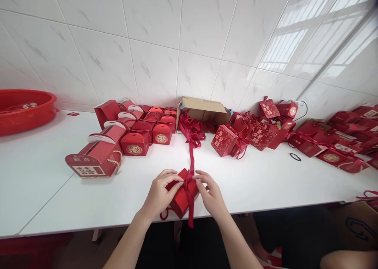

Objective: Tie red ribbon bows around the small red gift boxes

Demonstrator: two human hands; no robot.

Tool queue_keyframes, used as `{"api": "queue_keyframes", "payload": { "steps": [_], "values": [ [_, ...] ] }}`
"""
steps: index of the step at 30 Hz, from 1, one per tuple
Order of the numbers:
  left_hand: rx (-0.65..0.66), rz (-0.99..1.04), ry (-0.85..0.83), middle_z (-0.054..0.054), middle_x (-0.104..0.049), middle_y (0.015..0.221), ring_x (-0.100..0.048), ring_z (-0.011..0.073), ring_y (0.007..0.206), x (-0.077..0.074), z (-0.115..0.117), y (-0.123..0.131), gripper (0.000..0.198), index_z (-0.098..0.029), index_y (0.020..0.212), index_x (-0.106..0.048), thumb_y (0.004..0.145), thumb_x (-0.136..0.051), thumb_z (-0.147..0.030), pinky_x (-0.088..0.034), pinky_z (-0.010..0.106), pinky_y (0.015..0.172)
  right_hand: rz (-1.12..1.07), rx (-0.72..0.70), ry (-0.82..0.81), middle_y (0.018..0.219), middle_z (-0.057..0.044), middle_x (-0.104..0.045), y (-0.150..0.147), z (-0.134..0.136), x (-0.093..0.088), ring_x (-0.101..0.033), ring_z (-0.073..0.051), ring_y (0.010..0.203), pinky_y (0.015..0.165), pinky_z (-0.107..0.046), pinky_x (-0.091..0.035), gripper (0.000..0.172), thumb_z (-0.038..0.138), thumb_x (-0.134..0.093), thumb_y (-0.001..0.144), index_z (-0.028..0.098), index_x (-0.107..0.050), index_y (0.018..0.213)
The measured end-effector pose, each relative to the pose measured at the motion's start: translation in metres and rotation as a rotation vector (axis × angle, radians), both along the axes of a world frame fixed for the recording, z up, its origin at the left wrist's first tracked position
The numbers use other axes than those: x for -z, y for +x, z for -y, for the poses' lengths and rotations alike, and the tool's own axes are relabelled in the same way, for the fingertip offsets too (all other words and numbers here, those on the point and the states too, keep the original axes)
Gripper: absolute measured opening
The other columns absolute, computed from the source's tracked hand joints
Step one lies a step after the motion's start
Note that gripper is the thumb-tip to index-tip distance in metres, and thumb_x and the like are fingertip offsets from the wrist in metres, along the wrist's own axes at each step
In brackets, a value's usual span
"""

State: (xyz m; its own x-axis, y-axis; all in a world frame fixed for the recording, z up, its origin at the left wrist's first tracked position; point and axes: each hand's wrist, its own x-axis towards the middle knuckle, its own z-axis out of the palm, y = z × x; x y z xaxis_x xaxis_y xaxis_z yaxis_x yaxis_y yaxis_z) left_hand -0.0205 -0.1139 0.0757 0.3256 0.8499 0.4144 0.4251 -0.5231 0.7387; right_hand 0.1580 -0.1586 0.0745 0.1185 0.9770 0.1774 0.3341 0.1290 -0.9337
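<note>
A small red gift box [182,198] rests at the near edge of the white table [59,182], between my two hands. My left hand [161,192] curls over its left side, fingers pinching the red ribbon [189,206] on top. My right hand [210,192] pinches the same ribbon from the right. One ribbon end hangs over the table edge; another strand runs back toward the cardboard box [203,108].
Red handled boxes [136,143] stand in rows at the back left, with a long red box [94,160] in front. Ribboned red boxes [227,141] pile right of the cardboard box. A red basin [26,111] sits far left. A black hair band [295,156] lies right.
</note>
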Motion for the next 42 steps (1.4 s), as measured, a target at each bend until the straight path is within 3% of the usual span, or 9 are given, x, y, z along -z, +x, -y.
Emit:
{"api": "queue_keyframes", "payload": {
  "steps": [4,10,13,16,19,23,29,35,42],
  "values": [
    [0.059,-0.115,-0.020,0.006,-0.063,0.101,-0.059,0.0233,0.101,-0.011,-0.001,-0.005,0.016,-0.024,0.082,-0.068,0.084,-0.054,-0.029,-0.047,0.037,0.090,0.103,-0.130,0.038,0.114,-0.007,-0.065,0.013,-0.011,-0.002,-0.060,-0.014,0.072,0.063,-0.028,-0.050,0.036,0.025,-0.046,0.086,0.023,-0.059,0.119],
    [0.148,-0.162,0.021,0.006,-0.061,0.096,-0.059,0.0204,0.091,-0.021,-0.004,-0.008,0.016,-0.023,0.082,-0.065,0.086,-0.050,-0.028,-0.048,0.034,0.084,0.243,-0.160,0.077,0.083,-0.003,-0.068,0.018,-0.013,-0.011,-0.054,-0.013,0.061,0.060,-0.027,-0.046,0.023,0.022,-0.053,0.082,0.022,-0.068,0.100],
    [0.196,-0.170,0.026,0.005,-0.060,0.091,-0.057,0.0197,0.089,-0.025,-0.005,-0.009,0.016,-0.023,0.083,-0.063,0.086,-0.047,-0.024,-0.047,0.033,0.083,0.264,-0.184,0.036,0.068,0.001,-0.064,0.022,-0.003,-0.025,-0.047,-0.011,0.049,0.053,-0.024,-0.042,0.025,0.026,-0.058,0.081,0.023,-0.065,0.105],
    [0.237,-0.184,0.022,0.005,-0.060,0.089,-0.056,0.0198,0.089,-0.028,-0.006,-0.010,0.016,-0.023,0.081,-0.062,0.086,-0.046,-0.021,-0.047,0.033,0.083,0.299,-0.262,-0.008,0.057,0.003,-0.061,0.026,0.003,-0.042,-0.049,-0.012,0.048,0.052,-0.024,-0.040,0.027,0.037,-0.062,0.080,0.024,-0.066,0.104],
    [0.251,-0.220,0.022,0.004,-0.060,0.088,-0.055,0.0201,0.089,-0.031,-0.007,-0.012,0.017,-0.023,0.080,-0.061,0.086,-0.046,-0.021,-0.046,0.032,0.082,0.353,-0.287,0.023,0.073,-0.003,-0.068,0.025,-0.004,-0.050,-0.057,-0.015,0.060,0.058,-0.026,-0.044,0.028,0.045,-0.060,0.081,0.024,-0.071,0.096],
    [0.299,-0.303,0.064,0.003,-0.060,0.084,-0.054,0.0198,0.086,-0.039,-0.007,-0.011,0.019,-0.023,0.080,-0.060,0.088,-0.043,-0.020,-0.044,0.032,0.082,0.303,-0.375,0.020,0.095,-0.006,-0.068,0.014,-0.022,-0.045,-0.062,-0.016,0.075,0.068,-0.028,-0.049,0.031,0.036,-0.055,0.086,0.022,-0.064,0.112],
    [0.333,-0.387,0.098,0.001,-0.062,0.081,-0.056,0.0189,0.083,-0.048,-0.009,-0.012,0.019,-0.024,0.083,-0.062,0.088,-0.045,-0.019,-0.042,0.032,0.084,0.300,-0.437,0.083,0.076,0.000,-0.062,0.011,-0.023,-0.043,-0.056,-0.014,0.068,0.064,-0.026,-0.047,0.013,0.019,-0.058,0.083,0.021,-0.067,0.092],
    [0.269,-0.412,0.095,0.002,-0.064,0.090,-0.055,0.0210,0.092,-0.042,-0.016,-0.022,0.016,-0.026,0.094,-0.064,0.085,-0.051,-0.022,-0.043,0.030,0.081,0.506,-0.555,0.191,0.088,-0.004,-0.054,0.018,-0.013,-0.039,-0.054,-0.014,0.076,0.074,-0.028,-0.049,0.035,0.014,-0.044,0.091,0.028,-0.065,0.115],
    [0.365,-0.526,0.166,0.002,-0.062,0.085,-0.053,0.0178,0.089,-0.046,-0.016,-0.024,0.023,-0.022,0.088,-0.062,0.092,-0.040,-0.017,-0.038,0.034,0.086,0.678,-0.560,0.254,0.086,-0.005,-0.046,0.018,-0.013,-0.021,-0.047,-0.016,0.080,0.073,-0.030,-0.049,0.044,0.004,-0.042,0.088,0.028,-0.065,0.116]
  ]
}}
